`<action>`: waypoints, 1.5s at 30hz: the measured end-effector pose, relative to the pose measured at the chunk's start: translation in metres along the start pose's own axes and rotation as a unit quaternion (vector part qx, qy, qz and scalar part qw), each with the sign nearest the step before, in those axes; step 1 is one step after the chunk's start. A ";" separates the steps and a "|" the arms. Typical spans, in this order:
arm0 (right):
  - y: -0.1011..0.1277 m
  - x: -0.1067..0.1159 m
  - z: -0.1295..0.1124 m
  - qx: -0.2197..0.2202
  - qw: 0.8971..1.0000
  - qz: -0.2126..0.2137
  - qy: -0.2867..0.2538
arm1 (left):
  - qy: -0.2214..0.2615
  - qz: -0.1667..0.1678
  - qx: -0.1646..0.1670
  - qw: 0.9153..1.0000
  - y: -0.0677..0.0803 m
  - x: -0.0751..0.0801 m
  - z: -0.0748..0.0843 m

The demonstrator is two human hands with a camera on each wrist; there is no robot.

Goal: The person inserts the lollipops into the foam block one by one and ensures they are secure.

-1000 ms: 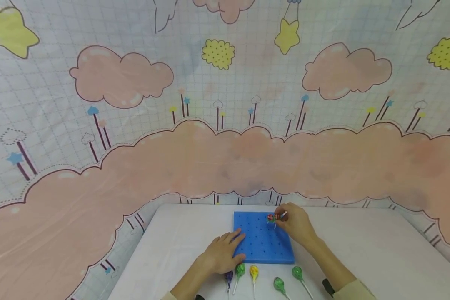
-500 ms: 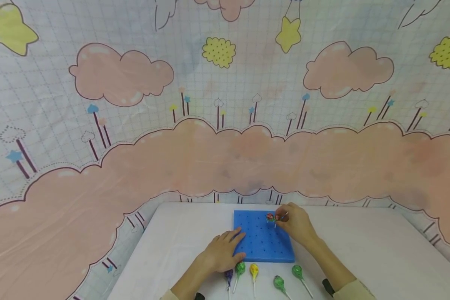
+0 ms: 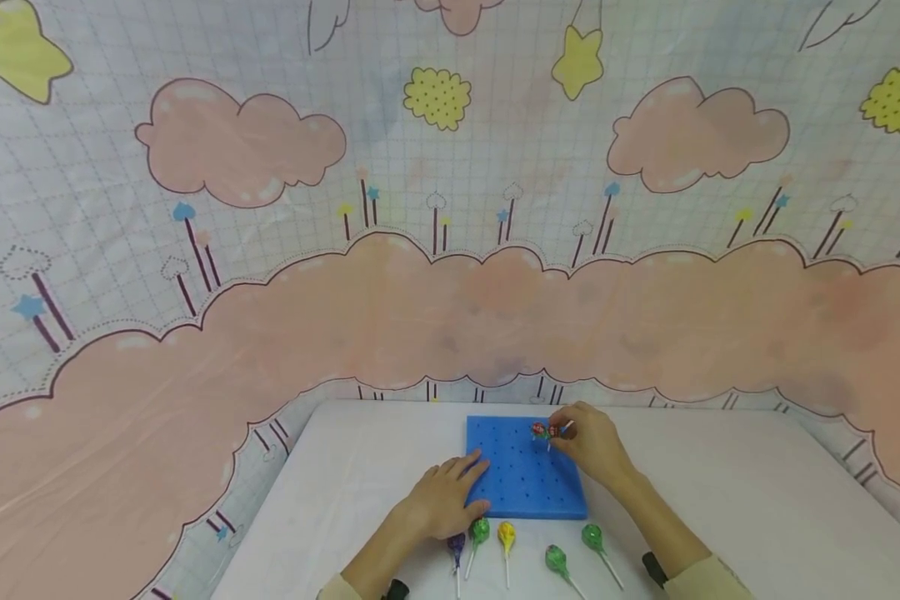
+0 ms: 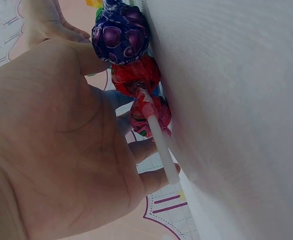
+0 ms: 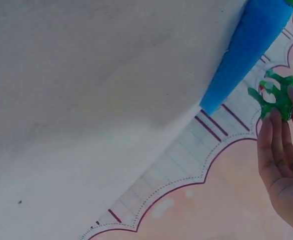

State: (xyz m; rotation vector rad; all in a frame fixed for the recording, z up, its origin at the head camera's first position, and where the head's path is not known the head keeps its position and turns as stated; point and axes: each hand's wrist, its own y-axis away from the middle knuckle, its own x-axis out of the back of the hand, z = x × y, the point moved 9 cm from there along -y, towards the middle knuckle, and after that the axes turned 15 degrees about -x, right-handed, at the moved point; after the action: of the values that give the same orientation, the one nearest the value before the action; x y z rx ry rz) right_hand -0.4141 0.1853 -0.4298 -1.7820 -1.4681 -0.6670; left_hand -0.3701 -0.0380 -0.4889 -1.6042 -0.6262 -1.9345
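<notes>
A blue foam board with rows of small holes lies on the white table. My left hand rests on its left edge, fingers spread and fairly straight. At the far right corner my right hand pinches a lollipop between thumb and fingertips, its white stick beside the fingers. Touching its left side in this view is a red and green lollipop over the board. The right wrist view shows green wrapper at my fingertips. Under my left palm are a purple lollipop and a red lollipop.
In front of the board lie a dark purple lollipop, a green lollipop, a yellow lollipop and two more green ones, sticks toward me. A printed cloud backdrop hangs behind the white table.
The whole head view has shifted slightly upward in frame. Both hands stay in place, the right one still at the lollipops on the far corner.
</notes>
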 end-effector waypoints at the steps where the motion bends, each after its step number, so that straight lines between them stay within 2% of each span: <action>1: 0.000 0.000 0.000 0.000 1.000 0.001 0.003 | -0.001 -0.001 0.002 1.000 0.000 0.000 0.000; 12: 0.012 0.014 -0.007 0.015 1.000 0.022 0.016 | 0.006 -0.002 0.002 1.000 0.002 0.000 0.000; 16: 0.021 0.020 -0.013 0.028 0.999 0.006 0.026 | 0.004 -0.003 0.001 1.000 0.002 0.001 0.000; 21: 0.033 0.019 -0.019 0.044 0.997 -0.048 0.050 | -0.003 -0.003 0.005 1.000 0.002 0.002 -0.001; 24: 0.040 0.013 -0.019 0.043 0.992 -0.108 0.052 | -0.008 0.001 0.004 1.000 0.001 0.004 -0.001; 28: 0.054 0.001 -0.020 0.045 0.976 -0.206 0.050 | -0.012 -0.002 0.006 1.000 0.002 0.004 0.000; 30: 0.060 -0.003 -0.021 0.049 0.968 -0.241 0.053 | -0.012 -0.004 0.007 1.000 0.002 0.003 0.000; 32: 0.064 -0.005 -0.021 0.050 0.963 -0.257 0.055 | -0.011 -0.007 0.007 1.000 0.001 0.003 0.001; 38: 0.072 -0.007 -0.020 0.032 0.960 -0.274 0.050 | -0.011 -0.009 0.004 1.000 0.000 0.002 0.001; 45: 0.082 -0.013 -0.021 0.022 0.945 -0.322 0.046 | -0.010 0.000 -0.004 1.000 -0.001 -0.001 -0.003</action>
State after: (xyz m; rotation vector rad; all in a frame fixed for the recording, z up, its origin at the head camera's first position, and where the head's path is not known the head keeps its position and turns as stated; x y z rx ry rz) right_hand -0.3360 0.1535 -0.4441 -1.1960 -1.9922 -1.0100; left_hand -0.3726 -0.0387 -0.4905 -1.6293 -0.6278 -1.9252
